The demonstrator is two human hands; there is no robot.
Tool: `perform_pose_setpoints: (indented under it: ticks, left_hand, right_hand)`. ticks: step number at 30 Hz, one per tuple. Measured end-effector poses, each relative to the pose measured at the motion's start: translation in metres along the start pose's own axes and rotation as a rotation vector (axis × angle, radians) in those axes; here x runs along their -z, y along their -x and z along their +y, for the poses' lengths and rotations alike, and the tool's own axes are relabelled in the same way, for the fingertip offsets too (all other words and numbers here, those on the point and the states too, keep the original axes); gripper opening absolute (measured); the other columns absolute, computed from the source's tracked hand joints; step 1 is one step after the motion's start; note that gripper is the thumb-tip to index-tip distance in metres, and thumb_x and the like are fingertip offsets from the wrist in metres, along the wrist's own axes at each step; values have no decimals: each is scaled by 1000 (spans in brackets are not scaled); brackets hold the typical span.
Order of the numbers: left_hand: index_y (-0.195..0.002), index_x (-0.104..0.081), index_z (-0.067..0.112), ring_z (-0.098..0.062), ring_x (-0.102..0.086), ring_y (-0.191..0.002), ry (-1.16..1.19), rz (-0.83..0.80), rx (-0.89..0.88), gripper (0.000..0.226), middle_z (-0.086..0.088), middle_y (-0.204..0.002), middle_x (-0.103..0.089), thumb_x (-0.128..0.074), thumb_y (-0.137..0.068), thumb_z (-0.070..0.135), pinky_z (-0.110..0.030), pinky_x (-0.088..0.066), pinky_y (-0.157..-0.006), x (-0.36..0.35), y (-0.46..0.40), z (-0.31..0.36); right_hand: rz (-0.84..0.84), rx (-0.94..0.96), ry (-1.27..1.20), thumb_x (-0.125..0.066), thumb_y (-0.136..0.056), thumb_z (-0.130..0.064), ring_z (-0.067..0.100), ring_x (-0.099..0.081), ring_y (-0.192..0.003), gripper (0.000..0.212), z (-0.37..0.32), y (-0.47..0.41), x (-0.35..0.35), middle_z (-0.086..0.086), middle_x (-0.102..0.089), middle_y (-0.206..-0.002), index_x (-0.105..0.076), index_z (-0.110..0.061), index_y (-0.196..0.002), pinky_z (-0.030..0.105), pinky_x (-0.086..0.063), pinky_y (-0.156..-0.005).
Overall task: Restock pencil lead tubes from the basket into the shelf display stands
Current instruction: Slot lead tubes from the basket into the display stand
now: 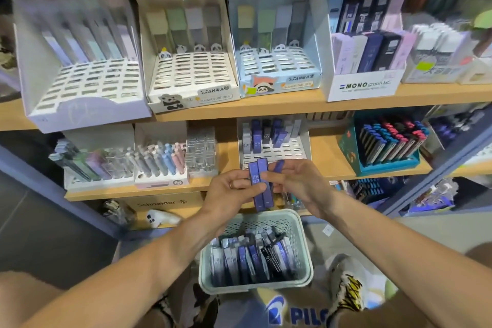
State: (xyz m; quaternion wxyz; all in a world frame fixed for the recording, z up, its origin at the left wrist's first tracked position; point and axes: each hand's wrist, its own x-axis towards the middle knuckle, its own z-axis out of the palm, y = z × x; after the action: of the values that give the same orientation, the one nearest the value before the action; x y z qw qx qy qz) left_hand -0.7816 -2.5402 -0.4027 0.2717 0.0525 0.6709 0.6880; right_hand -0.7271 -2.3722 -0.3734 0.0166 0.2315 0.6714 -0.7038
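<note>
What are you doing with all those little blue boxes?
A person is restocking pencil lead. Both hands hold blue tubes above a pale green basket with many more tubes inside. The left hand grips two upright tubes marked HB 0.7, and the right hand pinches them too, with another blue tube curled in its fingers. Right behind the hands is a white stand on the shelf, with a few tubes at the back and most slots unfilled.

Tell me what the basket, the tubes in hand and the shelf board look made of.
Basket: likely moulded plastic, matte pale green, with perforated walls.
Held tubes: probably hard plastic, glossy blue-purple, printed HB 0.7.
Shelf board: looks like wood or wood-look laminate, with a smooth tan face; which one is unclear.
</note>
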Motion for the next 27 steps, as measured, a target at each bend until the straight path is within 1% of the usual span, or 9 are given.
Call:
perform_pose_setpoints:
  ticks: [3,4,6,8,12,16,21,24,27]
  left_hand:
    - [-103,-76,2,-19,-77,-83,24,75,-13,24,-9,-89,-80,-83,-81,1,-36,-63,-83,8,-8,1]
    - [-102,-76,3,-18,-77,-81,28,111,-19,23,-10,-88,-79,-83,-80,0,-38,-63,-83,11,-11,2]
    - [-100,-76,5,-20,-77,-80,30,178,-19,22,-13,-89,-79,-84,-80,0,-42,-64,-80,17,-16,3]
    - [-98,-76,6,-23,-77,-80,34,233,-14,22,-13,-91,-80,-84,-79,0,-39,-64,-73,22,-20,3]
    - [-104,-75,0,-23,-77,-79,27,282,16,28,-12,-92,-81,-85,-79,0,-32,-62,-64,24,-23,1]
    - [-104,-74,-1,-29,-76,-87,26,303,39,27,-18,-99,-79,-85,-79,-1,-35,-63,-72,25,-26,-3]
    - [-97,-75,5,-33,-74,-97,35,313,55,22,-18,-101,-78,-85,-78,-1,-49,-61,-93,24,-29,-6]
    - [-94,-75,7,-32,-74,-96,35,320,59,20,-16,-99,-78,-85,-78,0,-51,-60,-95,24,-31,-9]
    - [-98,-75,4,-31,-74,-95,38,322,61,23,-19,-101,-77,-86,-78,0,-52,-59,-96,25,-34,-12]
  right_hand:
    - [-21,13,-127,-69,-88,9,32,-71,-99,13,0,-7,6,26,-73,-110,-68,15,-99,40,-58,-95]
    - [-7,37,-150,-64,-89,12,35,-71,-103,12,0,-11,8,28,-72,-112,-66,16,-100,42,-57,-98]
    - [63,104,-152,-59,-94,12,31,-72,-98,11,-1,-18,11,21,-75,-104,-66,14,-101,35,-59,-92]
    - [126,173,-150,-62,-95,7,20,-73,-86,3,-1,-26,10,8,-76,-89,-65,6,-97,29,-60,-83]
    - [175,257,-122,-68,-94,1,19,-73,-87,13,0,-46,3,11,-76,-95,-71,-1,-106,31,-60,-87]
    - [245,269,8,-72,-91,0,14,-70,-82,14,5,-65,-5,4,-76,-86,-74,-9,-101,28,-58,-85]
    - [281,266,195,-72,-92,-5,12,-72,-83,9,5,-74,-14,2,-78,-88,-75,-13,-96,20,-54,-75]
    - [281,329,374,-71,-94,-10,10,-71,-83,9,2,-75,-13,-4,-76,-85,-74,-18,-95,23,-56,-76]
    - [252,423,576,-69,-96,-15,14,-70,-85,9,3,-76,-11,-3,-76,-89,-73,-19,-102,32,-58,-77]
